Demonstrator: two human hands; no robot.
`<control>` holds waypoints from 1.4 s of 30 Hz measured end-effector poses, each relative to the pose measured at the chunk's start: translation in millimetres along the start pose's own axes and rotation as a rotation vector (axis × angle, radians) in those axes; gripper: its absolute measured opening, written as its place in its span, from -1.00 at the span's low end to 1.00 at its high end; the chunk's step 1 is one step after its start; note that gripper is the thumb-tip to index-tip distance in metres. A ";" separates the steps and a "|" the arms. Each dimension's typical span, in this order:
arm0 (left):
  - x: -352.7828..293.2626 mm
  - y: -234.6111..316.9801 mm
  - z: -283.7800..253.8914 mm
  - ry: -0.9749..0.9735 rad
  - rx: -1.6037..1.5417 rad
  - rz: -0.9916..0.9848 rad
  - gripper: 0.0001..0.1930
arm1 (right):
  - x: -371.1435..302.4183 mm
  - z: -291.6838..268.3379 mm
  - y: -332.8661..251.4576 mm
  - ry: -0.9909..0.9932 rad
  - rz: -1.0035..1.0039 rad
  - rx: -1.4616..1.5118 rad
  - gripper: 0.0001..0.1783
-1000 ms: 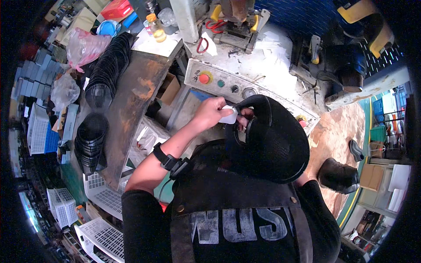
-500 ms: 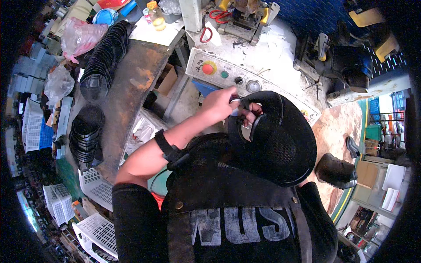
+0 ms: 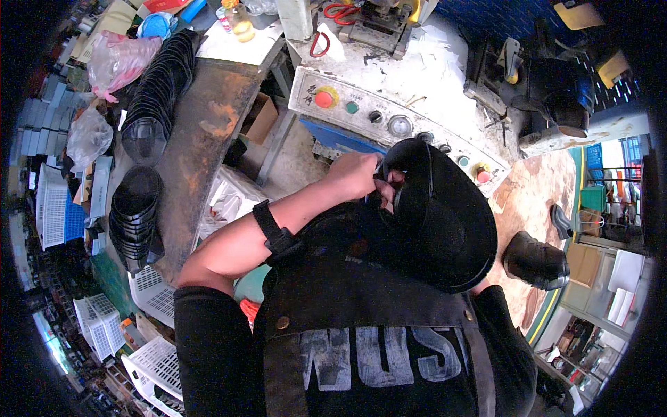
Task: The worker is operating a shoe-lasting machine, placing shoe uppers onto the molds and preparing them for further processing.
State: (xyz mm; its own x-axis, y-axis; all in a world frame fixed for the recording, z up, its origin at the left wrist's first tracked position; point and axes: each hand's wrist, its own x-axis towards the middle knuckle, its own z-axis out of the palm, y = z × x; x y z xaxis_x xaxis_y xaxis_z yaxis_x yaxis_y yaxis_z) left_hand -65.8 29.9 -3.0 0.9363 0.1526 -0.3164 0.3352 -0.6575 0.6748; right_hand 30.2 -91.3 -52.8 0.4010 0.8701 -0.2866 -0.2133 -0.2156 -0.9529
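Note:
A black shoe upper (image 3: 451,222), rounded and dark inside, is held up close in front of my chest. My right hand (image 3: 390,186) supports it; most of that hand is behind the upper, and only some curled fingers show at its opening. At the left edge of the opening, my left hand (image 3: 353,175) is closed in a pinch, its fingertips close to those of the right. A small pale grey bit shows at the left fingertips, too small to name. A black strap (image 3: 271,226) circles my left forearm.
Ahead stands a machine control panel (image 3: 375,115) with red and green buttons. On the left, a worn bench (image 3: 198,139) bears stacked black shoe parts (image 3: 156,97). White baskets (image 3: 156,372) stand at lower left. A black shoe (image 3: 535,260) sits on the right-hand surface.
The upper and both hands have come slightly lower and to the left. More of the control panel's right side, with its second red button, now shows past the upper.

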 end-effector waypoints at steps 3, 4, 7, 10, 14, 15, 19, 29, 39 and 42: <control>4.1 -20.0 11.5 -0.016 -0.030 -0.046 -0.65 | 14.2 1.4 -3.2 -0.041 0.006 -0.010 -0.81; 6.5 -17.8 7.4 -0.027 -0.036 -0.023 -0.65 | -18.8 -8.7 -3.0 -0.019 0.008 -0.022 -0.81; 8.5 -30.6 6.4 -0.048 -0.165 0.039 -0.72 | -171.6 -51.8 32.0 -0.044 -0.008 -0.022 -0.81; 19.2 -31.0 1.7 -0.161 -0.284 0.085 -0.71 | -105.5 -27.2 1.5 0.005 -0.017 -0.039 -0.81; 13.4 -9.7 4.4 -0.130 -0.012 0.093 -0.65 | -42.4 -6.7 -20.3 -0.012 -0.023 -0.054 -0.82; 12.2 -3.5 -1.5 -0.136 -0.008 0.109 -0.65 | -45.6 -6.8 -22.1 0.005 -0.026 -0.057 -0.82; -0.6 -3.0 -36.3 -0.436 -0.601 -0.003 -0.41 | -44.2 -12.2 -31.1 0.075 0.004 0.424 -0.81; -25.8 14.2 -88.2 0.333 0.297 0.826 -0.73 | -29.9 13.9 -70.0 -0.064 0.101 0.598 -0.70; -32.5 26.6 -187.5 -0.212 0.149 0.794 -0.77 | -18.6 -22.4 -138.5 0.559 -0.709 -0.471 -0.31; -32.9 51.9 -226.6 -0.316 0.023 0.625 -0.76 | -8.2 -10.3 -177.1 0.170 -0.699 -0.666 -0.33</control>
State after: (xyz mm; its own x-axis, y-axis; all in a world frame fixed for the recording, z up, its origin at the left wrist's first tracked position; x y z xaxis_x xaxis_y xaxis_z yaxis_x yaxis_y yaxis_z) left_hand -55.4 158.0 193.4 0.8762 -0.4789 -0.0546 -0.2619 -0.5682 0.7801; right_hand 73.8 -64.8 117.3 0.3796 0.8326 0.4033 0.6468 0.0728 -0.7592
